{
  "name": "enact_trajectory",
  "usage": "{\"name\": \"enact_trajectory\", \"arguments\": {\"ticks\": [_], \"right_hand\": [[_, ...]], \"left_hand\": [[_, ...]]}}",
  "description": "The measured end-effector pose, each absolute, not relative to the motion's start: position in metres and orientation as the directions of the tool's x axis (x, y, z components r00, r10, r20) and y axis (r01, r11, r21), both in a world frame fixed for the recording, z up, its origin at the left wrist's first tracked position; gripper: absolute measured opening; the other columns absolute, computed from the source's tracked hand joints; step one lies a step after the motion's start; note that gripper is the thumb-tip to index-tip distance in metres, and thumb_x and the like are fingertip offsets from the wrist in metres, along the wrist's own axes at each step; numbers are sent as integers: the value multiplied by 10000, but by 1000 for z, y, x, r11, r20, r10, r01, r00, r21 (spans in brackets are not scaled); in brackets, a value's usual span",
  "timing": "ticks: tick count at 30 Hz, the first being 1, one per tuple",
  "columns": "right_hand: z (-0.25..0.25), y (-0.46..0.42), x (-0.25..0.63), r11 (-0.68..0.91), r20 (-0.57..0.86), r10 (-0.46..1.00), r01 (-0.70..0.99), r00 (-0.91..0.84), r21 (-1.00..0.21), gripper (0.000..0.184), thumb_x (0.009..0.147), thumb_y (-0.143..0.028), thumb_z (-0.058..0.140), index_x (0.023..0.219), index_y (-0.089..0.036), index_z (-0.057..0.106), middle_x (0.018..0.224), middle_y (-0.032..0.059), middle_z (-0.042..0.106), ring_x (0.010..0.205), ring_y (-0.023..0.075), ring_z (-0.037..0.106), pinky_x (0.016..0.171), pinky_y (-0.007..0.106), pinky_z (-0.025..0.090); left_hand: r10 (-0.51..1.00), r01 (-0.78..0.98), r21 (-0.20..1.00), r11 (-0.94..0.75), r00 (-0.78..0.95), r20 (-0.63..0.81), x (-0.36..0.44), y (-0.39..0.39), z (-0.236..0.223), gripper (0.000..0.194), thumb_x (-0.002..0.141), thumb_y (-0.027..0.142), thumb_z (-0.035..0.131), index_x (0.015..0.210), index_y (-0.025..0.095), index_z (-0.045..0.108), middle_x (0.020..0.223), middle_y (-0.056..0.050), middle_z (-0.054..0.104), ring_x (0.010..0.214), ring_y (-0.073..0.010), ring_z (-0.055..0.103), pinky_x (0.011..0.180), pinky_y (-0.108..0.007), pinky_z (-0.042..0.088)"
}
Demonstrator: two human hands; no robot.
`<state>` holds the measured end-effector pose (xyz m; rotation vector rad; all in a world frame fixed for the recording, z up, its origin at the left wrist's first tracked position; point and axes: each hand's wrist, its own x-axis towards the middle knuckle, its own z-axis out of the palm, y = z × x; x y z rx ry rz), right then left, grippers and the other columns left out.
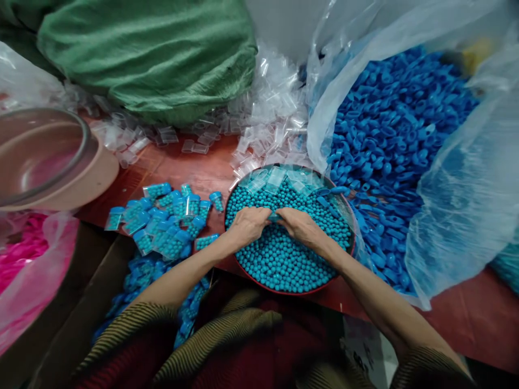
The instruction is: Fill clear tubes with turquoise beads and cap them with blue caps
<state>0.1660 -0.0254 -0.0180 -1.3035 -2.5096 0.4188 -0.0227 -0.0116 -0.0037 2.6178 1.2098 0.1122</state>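
Observation:
A round red-rimmed basin (pixel 290 293) holds a mass of small turquoise beads (pixel 290 265). Just above the beads, my left hand (pixel 253 222) and my right hand (pixel 298 224) meet with fingers pinched. Between the fingertips is a small bluish plastic container (pixel 274 217), mostly covered by the fingers. Several clear empty containers (pixel 276 179) lie on the beads at the basin's far side, and a few blue caps (pixel 324 201) lie at its right. Left of the basin, a pile of bead-filled containers with blue caps (pixel 162 227) rests on the red table.
A large clear bag (pixel 450 227) spills blue caps (pixel 397 124) at the right. Loose clear containers (pixel 271 119) lie behind the basin beside a green sack (pixel 154 54). Tubs (pixel 97 173) stand at the left above bagged pink pieces (pixel 24 248). More filled containers (pixel 141 281) lie below the table edge.

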Motion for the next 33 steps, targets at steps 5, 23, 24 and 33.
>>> {"name": "enact_trajectory", "arguments": {"ticks": [5,23,24,33], "right_hand": [[-11,-33,186,500,-42,828,771,-559,-395,130,909,-181,445,832,-173,550,771,45,609,721,164,546,662,260,369],[8,-39,199,278,-153,888,773,-433,-570,85,877,-209,473,854,-171,546,753,29,600,695,151,532,637,243,341],[9,-39,198,268,-160,884,758,-438,-594,91,879,-208,468,859,-168,547,764,33,605,705,154,538,646,247,349],[18,-60,196,255,-199,819,652,-539,-714,139,886,-210,453,755,-196,499,639,-29,517,601,117,475,586,226,337]], "left_hand": [[751,764,249,-595,639,-166,-6,-19,1,221,940,275,355,981,201,560,894,-55,660,797,-191,614,659,-276,402],[698,704,163,-691,709,-102,14,-20,8,201,924,227,369,1054,194,520,938,-62,634,931,-234,579,736,-326,422],[702,707,165,-687,705,-99,15,-22,8,199,923,233,374,1055,184,515,948,-68,629,923,-232,582,724,-322,425],[491,599,390,-700,799,-346,8,-21,31,204,864,388,522,948,203,541,842,-15,658,786,-183,627,621,-246,414]]}}
